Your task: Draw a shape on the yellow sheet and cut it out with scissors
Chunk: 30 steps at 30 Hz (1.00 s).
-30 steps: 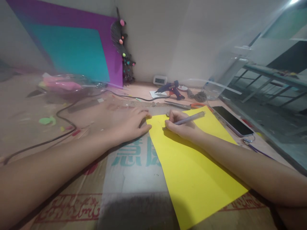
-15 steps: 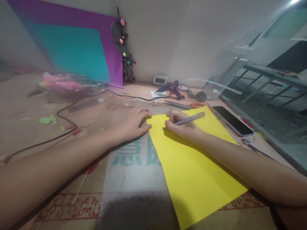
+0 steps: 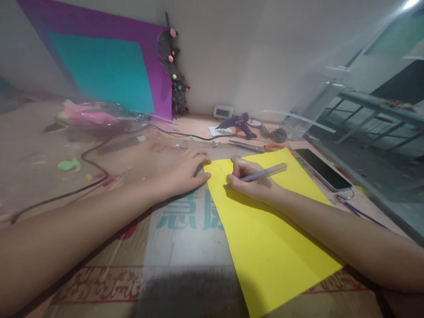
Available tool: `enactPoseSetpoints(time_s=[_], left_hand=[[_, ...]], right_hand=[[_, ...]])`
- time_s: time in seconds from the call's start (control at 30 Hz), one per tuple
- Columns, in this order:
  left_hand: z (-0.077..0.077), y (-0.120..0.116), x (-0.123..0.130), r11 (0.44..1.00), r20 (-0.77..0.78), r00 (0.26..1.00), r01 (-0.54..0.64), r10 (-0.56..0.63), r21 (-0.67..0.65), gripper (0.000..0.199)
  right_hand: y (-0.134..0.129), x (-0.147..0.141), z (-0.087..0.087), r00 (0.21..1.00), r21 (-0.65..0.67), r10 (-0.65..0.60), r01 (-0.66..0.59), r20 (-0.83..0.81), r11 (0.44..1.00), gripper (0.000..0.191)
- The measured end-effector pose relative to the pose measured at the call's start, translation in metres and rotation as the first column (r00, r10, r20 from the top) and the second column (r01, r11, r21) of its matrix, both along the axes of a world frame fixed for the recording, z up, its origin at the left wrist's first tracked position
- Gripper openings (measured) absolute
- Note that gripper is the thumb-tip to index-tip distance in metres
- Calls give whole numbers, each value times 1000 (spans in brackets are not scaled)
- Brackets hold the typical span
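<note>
A yellow sheet of paper [image 3: 265,238] lies slanted on the printed cardboard [image 3: 185,282]. My right hand [image 3: 253,179] rests on its upper part, fingers closed round a grey pen [image 3: 268,172] whose tip points down-left at the paper near its left edge. At the sheet's upper left corner, my left hand [image 3: 185,174] lies flat with thumb and fingers apart, fingertips touching the paper's edge. It holds nothing.
Behind the paper are scissors [image 3: 248,146], a glue gun [image 3: 239,125] with a black cable, a small digital clock [image 3: 223,111] and twine [image 3: 276,134]. A phone [image 3: 323,169] lies right. Purple and teal boards [image 3: 106,73] lean on the wall; pink material [image 3: 88,115] sits left.
My right hand and the pen tip have shifted slightly down along the left part of the paper. My left hand keeps its place at the corner. The whole view has moved slightly.
</note>
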State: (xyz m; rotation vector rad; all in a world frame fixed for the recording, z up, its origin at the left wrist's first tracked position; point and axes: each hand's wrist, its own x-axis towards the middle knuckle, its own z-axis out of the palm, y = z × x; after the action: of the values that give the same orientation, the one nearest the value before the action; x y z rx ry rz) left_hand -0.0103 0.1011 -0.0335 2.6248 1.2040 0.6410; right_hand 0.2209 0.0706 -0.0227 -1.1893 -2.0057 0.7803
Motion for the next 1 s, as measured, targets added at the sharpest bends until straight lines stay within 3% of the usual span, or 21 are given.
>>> enactPoseSetpoints(time_s=[0.23, 0.87, 1.0], left_hand=[[0, 0, 0, 1000, 8, 1000, 6, -6, 8, 41], [0, 0, -1, 1000, 23, 1000, 13, -13, -9, 40], [1, -1, -1, 1000, 16, 1000, 11, -11, -8, 40]], right_hand=[[2, 0, 4, 996, -5, -86, 86, -1, 996, 27], [-8, -4, 3, 998, -65, 56, -58, -25, 996, 28], [-7, -5, 6, 998, -58, -5, 2, -58, 998, 29]])
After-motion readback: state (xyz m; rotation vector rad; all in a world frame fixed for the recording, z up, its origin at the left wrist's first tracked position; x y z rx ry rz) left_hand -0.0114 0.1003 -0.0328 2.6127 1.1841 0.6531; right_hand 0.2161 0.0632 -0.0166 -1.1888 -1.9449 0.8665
